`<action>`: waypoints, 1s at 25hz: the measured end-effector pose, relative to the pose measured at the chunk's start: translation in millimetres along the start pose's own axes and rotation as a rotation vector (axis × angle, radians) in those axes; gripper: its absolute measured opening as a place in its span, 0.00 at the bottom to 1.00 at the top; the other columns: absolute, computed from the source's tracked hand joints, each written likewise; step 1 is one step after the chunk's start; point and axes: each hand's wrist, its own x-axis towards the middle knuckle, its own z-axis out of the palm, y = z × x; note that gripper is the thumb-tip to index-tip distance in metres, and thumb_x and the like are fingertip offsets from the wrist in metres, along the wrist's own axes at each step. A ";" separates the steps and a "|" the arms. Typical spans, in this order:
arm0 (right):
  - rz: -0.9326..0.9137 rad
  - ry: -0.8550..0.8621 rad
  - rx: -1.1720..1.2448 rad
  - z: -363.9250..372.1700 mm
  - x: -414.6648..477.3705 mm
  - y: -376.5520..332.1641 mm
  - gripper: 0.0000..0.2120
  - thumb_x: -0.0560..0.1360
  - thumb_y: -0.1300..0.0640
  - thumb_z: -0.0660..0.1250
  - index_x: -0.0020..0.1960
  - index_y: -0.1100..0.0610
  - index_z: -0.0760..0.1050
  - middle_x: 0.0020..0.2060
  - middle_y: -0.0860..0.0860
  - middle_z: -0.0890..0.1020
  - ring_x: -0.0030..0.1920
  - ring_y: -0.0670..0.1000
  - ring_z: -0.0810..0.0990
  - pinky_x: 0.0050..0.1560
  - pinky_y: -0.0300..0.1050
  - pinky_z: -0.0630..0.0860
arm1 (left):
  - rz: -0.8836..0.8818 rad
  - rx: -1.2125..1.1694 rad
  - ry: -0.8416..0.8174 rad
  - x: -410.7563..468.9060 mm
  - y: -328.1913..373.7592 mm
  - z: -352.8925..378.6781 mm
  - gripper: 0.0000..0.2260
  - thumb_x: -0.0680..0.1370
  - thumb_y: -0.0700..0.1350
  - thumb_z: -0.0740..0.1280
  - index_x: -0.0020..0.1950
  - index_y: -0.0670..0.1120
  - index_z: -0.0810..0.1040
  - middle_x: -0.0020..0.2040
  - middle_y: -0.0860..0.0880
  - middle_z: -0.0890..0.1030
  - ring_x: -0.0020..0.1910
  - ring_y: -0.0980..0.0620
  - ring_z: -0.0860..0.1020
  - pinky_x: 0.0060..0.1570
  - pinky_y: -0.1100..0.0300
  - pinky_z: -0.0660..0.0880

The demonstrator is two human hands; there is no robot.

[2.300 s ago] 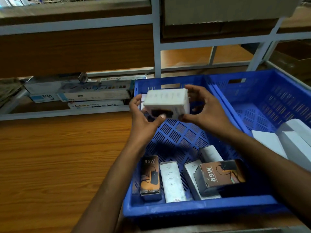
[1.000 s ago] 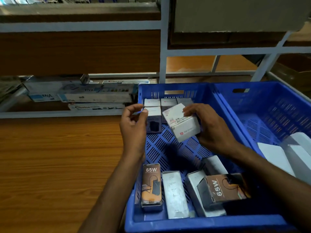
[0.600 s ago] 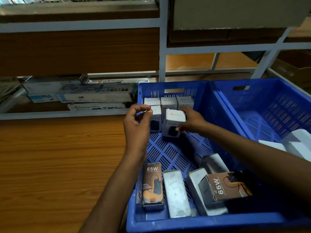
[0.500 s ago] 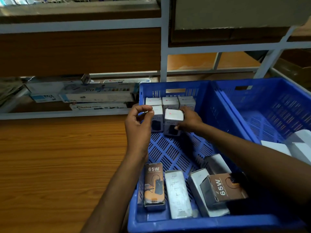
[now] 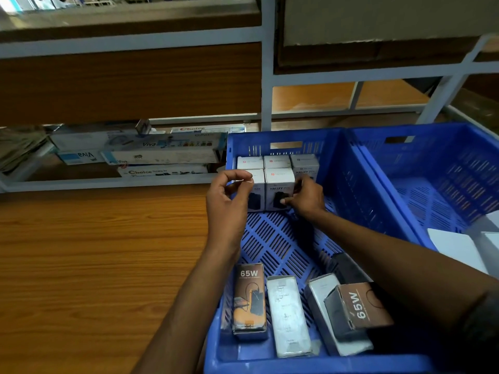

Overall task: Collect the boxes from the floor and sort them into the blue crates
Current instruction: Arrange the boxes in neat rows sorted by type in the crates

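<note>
Fingers [image 5: 297, 184] of right hand [image 5: 307, 202] curled round right side of white box [image 5: 279, 182], thumb on its front. Box upright near far wall of crate [image 5: 334, 168], touching a matching box [image 5: 258, 176] on its left; row of three [image 5: 276, 161] behind, against that wall. Left hand [image 5: 228, 203] hangs at crate's left rim, thumb and forefinger tips together; anything pinched, cannot tell. Longer boxes [image 5: 289, 314] lie along crate's near wall. Second crate [image 5: 445, 163] against crate's right side.

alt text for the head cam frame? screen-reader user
A person's right hand grips a small white Halley box upright beside four similar ones at the far end of a blue crate. The left hand, loosely curled, is at the neighbouring box; contact unclear. 65W boxes lie nearer.
</note>
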 end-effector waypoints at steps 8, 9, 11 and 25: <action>0.000 -0.574 -0.267 -61.3 -63.2 -40.3 0.17 0.70 0.53 0.82 0.53 0.56 0.79 0.47 0.54 0.84 0.46 0.51 0.82 0.43 0.45 0.79 | 0.061 0.139 -0.180 -4.1 -0.5 1.9 0.06 0.80 0.36 0.69 0.49 0.48 0.80 0.47 0.58 0.83 0.49 0.61 0.80 0.53 0.62 0.78; -0.062 -0.758 -0.347 -78.0 -80.8 -41.6 0.14 0.70 0.51 0.82 0.49 0.54 0.81 0.43 0.52 0.86 0.45 0.49 0.82 0.44 0.45 0.78 | 0.065 0.203 -0.280 -6.2 -2.2 4.1 0.06 0.80 0.36 0.69 0.50 0.47 0.81 0.45 0.58 0.82 0.47 0.63 0.80 0.51 0.64 0.78; -0.186 -1.037 -0.472 -108.6 -113.0 -38.2 0.17 0.69 0.48 0.82 0.53 0.51 0.81 0.47 0.48 0.86 0.47 0.45 0.81 0.51 0.45 0.78 | 0.058 0.328 -0.547 -12.4 -7.5 9.0 0.05 0.80 0.35 0.69 0.51 0.43 0.81 0.44 0.55 0.82 0.42 0.65 0.79 0.46 0.69 0.75; -0.222 -0.538 0.060 -158.8 -131.7 -23.0 0.24 0.67 0.41 0.81 0.59 0.49 0.82 0.50 0.47 0.87 0.53 0.47 0.86 0.59 0.49 0.80 | -0.112 0.483 -0.993 -29.8 -12.8 10.5 0.20 0.82 0.59 0.61 0.68 0.49 0.75 0.56 0.46 0.84 0.49 0.48 0.86 0.54 0.51 0.81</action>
